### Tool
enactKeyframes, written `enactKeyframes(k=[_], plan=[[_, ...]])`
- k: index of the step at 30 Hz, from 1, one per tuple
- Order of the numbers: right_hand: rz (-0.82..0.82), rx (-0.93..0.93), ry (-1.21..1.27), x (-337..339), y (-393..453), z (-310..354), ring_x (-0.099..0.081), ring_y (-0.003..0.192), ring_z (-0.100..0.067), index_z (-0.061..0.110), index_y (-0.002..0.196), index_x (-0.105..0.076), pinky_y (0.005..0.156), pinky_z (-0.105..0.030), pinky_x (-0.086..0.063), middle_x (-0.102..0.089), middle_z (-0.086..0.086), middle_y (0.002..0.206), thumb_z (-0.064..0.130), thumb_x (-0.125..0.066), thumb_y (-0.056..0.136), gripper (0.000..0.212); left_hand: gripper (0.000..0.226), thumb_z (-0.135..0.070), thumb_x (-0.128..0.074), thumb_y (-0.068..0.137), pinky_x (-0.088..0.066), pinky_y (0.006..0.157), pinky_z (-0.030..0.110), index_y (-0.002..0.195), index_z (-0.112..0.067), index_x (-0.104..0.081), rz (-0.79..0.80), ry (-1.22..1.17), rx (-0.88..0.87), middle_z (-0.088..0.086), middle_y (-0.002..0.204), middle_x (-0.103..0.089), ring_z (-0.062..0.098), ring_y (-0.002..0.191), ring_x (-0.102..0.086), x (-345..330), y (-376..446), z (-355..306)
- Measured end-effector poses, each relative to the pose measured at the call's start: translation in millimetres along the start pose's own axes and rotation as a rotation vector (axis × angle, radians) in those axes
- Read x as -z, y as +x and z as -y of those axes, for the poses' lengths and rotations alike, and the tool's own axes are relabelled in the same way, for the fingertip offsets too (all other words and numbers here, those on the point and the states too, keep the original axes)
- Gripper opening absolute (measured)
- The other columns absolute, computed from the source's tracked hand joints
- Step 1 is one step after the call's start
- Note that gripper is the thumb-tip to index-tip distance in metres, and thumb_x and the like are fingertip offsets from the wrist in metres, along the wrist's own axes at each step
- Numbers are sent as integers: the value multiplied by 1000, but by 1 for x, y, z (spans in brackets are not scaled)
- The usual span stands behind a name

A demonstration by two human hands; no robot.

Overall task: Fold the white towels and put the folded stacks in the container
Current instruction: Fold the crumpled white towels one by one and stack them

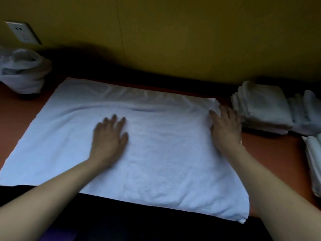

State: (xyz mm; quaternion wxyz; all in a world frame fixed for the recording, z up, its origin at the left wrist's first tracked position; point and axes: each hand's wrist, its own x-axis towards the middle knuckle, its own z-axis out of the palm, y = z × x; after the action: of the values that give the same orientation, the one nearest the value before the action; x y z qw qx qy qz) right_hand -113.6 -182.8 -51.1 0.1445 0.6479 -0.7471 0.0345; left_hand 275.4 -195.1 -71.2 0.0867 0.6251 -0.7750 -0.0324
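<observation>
A large white towel (156,153) lies spread flat across the reddish-brown table (271,150), its near edge hanging over the table's front. My left hand (109,136) presses flat on the towel's middle with fingers spread. Flat on the towel's right edge rests my right hand (225,127), fingers straight, close to the far right corner. Folded white towels (264,108) sit stacked just right of that hand. No container is in sight.
More folded towels (307,115) and another stack (314,164) lie at the far right edge. A heap of unfolded white towels (22,72) sits at the back left. A yellow wall (173,32) with a power socket (22,33) rises behind the table.
</observation>
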Motion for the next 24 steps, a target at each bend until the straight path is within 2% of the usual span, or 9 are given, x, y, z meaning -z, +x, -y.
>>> enactKeyframes(k=[4,7,10,12,15,17,20,22,24], plan=[[97,9,-235,3,9,-20,-37,135,-42,19,129,-62,116,-54,-15,-56,-23,128,17,-55,91,38,56,-41,-44,91,-46,103,52,140,-16,-56,3,-111,-432,19,144,-54,43,126,-55,-12,-49,-96],[226,31,-338,17,13,-25,-48,125,-36,21,133,-53,114,-48,-22,-63,-14,122,21,-41,97,38,56,-44,-53,88,-45,105,49,138,-20,-57,93,-173,-702,17,145,-53,41,127,-54,-20,-86,-162],[254,92,-384,28,16,-32,-53,118,-33,17,120,-60,110,-45,-26,-69,-9,113,18,-44,95,30,71,-52,-63,81,-39,108,48,141,-16,-49,246,-169,-898,17,146,-47,40,127,-48,-21,-119,-212],[247,116,-353,31,17,-36,-56,112,-34,13,112,-65,107,-44,-29,-71,-12,106,13,-47,93,26,73,-49,-65,79,-41,101,47,140,-14,-45,255,-83,-949,17,142,-48,38,119,-50,-21,-130,-231],[218,116,-234,31,15,-42,-61,100,-36,6,114,-64,91,-41,-42,-68,-17,105,5,-52,91,25,42,-20,-51,87,-45,79,42,129,-17,-55,115,-78,-892,12,125,-58,33,92,-57,-22,-130,-241],[176,3,-42,30,18,-44,-62,97,-35,6,117,-59,79,-39,-48,-64,-18,112,3,-52,95,23,33,-12,-48,85,-44,70,39,115,-18,-59,100,-90,-859,7,117,-62,29,82,-55,-24,-132,-241],[90,-262,374,37,25,-45,-58,112,-37,4,130,-52,91,-43,-50,-58,-20,127,6,-41,101,32,26,-5,-53,77,-44,59,36,99,-17,-60,134,-206,-724,2,94,-62,26,70,-53,-14,-135,-243],[129,-432,609,52,31,-49,-52,124,-38,4,141,-45,99,-40,-44,-54,-21,137,9,-36,102,41,27,-3,-52,79,-46,61,38,103,-15,-56,195,-439,-484,1,90,-56,25,73,-50,0,-136,-245],[210,-570,759,67,36,-58,-49,128,-40,-3,139,-47,101,-39,-41,-52,-24,139,14,-33,104,41,24,-5,-49,84,-41,68,37,106,-16,-49,268,-660,-233,-3,90,-51,19,77,-42,15,-140,-251]])
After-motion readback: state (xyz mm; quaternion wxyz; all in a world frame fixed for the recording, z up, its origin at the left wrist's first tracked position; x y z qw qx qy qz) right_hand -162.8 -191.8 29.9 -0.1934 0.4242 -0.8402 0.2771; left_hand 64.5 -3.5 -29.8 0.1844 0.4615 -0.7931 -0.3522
